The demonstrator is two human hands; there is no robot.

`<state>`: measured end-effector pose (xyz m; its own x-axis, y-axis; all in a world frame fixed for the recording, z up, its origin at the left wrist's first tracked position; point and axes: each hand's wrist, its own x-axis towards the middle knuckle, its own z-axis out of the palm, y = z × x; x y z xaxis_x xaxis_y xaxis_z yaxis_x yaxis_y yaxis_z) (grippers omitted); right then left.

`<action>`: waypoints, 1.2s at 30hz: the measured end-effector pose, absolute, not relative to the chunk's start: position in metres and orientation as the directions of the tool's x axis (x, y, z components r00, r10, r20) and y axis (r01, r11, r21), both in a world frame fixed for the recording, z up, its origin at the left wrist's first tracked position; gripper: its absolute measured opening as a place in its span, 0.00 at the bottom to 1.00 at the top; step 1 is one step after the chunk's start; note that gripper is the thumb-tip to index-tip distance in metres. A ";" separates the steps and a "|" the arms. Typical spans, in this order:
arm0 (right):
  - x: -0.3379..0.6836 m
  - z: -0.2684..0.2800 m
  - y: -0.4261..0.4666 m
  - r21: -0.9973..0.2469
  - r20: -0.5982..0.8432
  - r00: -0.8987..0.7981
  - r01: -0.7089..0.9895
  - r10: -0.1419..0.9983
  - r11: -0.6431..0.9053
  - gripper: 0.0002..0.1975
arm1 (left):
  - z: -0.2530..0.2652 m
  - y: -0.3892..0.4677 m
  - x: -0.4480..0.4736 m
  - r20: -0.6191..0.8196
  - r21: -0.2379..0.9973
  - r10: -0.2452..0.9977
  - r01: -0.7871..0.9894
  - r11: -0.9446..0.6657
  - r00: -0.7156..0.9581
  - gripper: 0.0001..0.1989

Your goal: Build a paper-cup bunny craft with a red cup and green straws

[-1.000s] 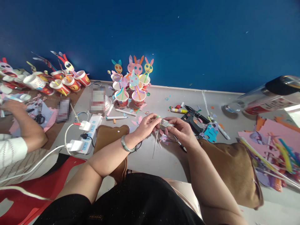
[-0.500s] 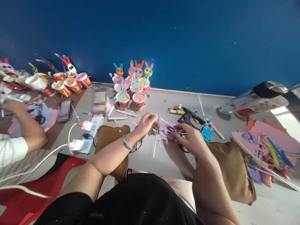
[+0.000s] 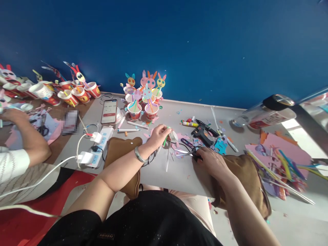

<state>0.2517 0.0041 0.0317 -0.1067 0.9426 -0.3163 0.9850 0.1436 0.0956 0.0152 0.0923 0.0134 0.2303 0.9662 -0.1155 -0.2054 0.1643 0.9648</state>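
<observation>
My left hand [image 3: 159, 136] pinches a thin green stick [image 3: 165, 140]. A whitish rounded piece [image 3: 173, 136] shows just beyond its fingertips; whether it is joined to the stick I cannot tell. My right hand [image 3: 210, 160] is on the black handles of a pair of scissors [image 3: 189, 153], whose blades are apart and point left toward the left hand. Some of the right fingers are hidden. Below the left hand lies a white straw [image 3: 168, 159] among paper scraps. A black glue gun [image 3: 205, 134] rests beyond the right hand, next to a yellow marker [image 3: 189, 124].
Cups with paper rabbit heads [image 3: 151, 111] stand by the blue wall. Left are a phone [image 3: 109, 112] and a power strip [image 3: 101, 147] with cables. A co-worker's arm [image 3: 36, 136] is far left. A clear bottle [image 3: 258, 112] and brown cushion [image 3: 246, 181] are on the right.
My right hand has moved slightly down and right, and the scissors now show with blades spread. The whitish piece by my left fingers has turned and looks rounder. My left hand stays put.
</observation>
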 end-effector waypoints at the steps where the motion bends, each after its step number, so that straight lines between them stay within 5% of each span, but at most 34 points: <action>1: 0.255 0.031 0.004 0.084 -0.314 -0.125 0.984 0.941 0.159 0.09 | 0.013 0.092 0.014 -0.092 0.979 0.968 -0.157 0.131 0.234 0.12; 7: 0.278 0.035 -0.005 -0.093 -0.251 -0.176 0.983 0.952 0.157 0.10 | 0.023 0.090 0.007 0.102 0.982 0.952 0.126 -0.144 0.290 0.09; 12: 0.297 0.044 -0.011 -0.396 -0.286 -0.189 0.916 0.939 0.063 0.06 | 0.027 0.089 0.006 0.031 0.983 0.950 0.161 -0.084 0.311 0.13; 17: 0.310 0.046 -0.014 -0.755 -0.190 -0.192 0.655 0.963 -0.019 0.15 | 0.029 0.088 0.007 -0.138 0.986 0.944 0.129 0.103 0.301 0.11; 21: 0.306 0.039 -0.018 -0.954 -0.191 -0.017 0.241 0.982 -0.181 0.21 | 0.025 0.090 0.009 -0.197 0.980 0.941 0.065 0.187 0.273 0.11; 25: 0.295 0.030 -0.019 -0.971 -0.239 0.103 -0.029 0.965 -0.238 0.26 | 0.017 0.093 0.012 -0.199 0.978 0.941 -0.011 0.210 0.273 0.11; 31: 0.287 0.026 -0.009 -0.974 -0.220 0.062 -0.064 0.973 -0.217 0.24 | 0.015 0.094 0.013 -0.203 0.975 0.935 -0.027 0.220 0.290 0.10; 36: 0.281 0.029 -0.008 -0.987 -0.087 0.208 0.117 0.974 -0.113 0.14 | 0.015 0.094 0.012 -0.192 0.978 0.939 -0.023 0.207 0.285 0.11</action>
<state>0.2810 -0.0076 0.0292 0.2084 0.9742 -0.0867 0.1166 -0.1128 -0.9868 0.0118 0.0944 0.0147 0.2850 0.9390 -0.1925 -0.0232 0.2075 0.9780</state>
